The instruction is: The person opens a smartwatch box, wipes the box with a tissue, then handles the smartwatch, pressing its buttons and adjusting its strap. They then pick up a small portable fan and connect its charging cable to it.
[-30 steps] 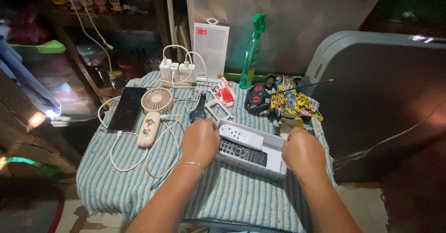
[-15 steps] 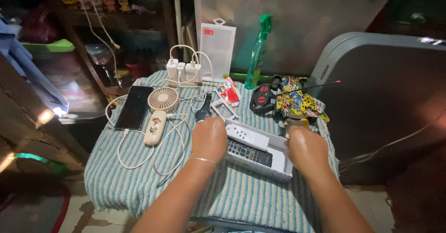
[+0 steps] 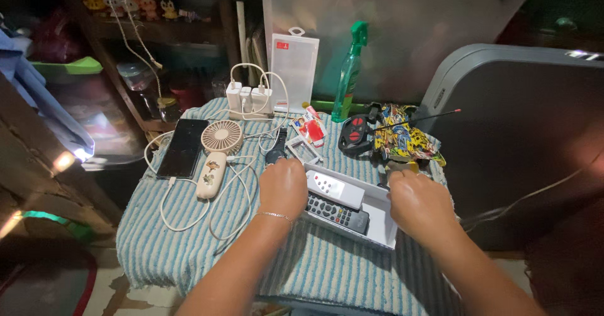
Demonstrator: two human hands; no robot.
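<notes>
Near the front edge of the counter [image 3: 189,240], a shallow grey box [image 3: 385,218] was gripped at its two ends: the left hand [image 3: 283,187] was closed on the left end, the right hand [image 3: 420,204] on the right end. A white remote [image 3: 335,189] and a black remote [image 3: 336,214] were held inside it. Towards the left edge, a small fan [image 3: 221,137] and a dark phone [image 3: 183,147] were laid.

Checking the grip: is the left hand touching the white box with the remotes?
Touching: the head view shows the left hand resting on the white box's near-left edge.
</notes>
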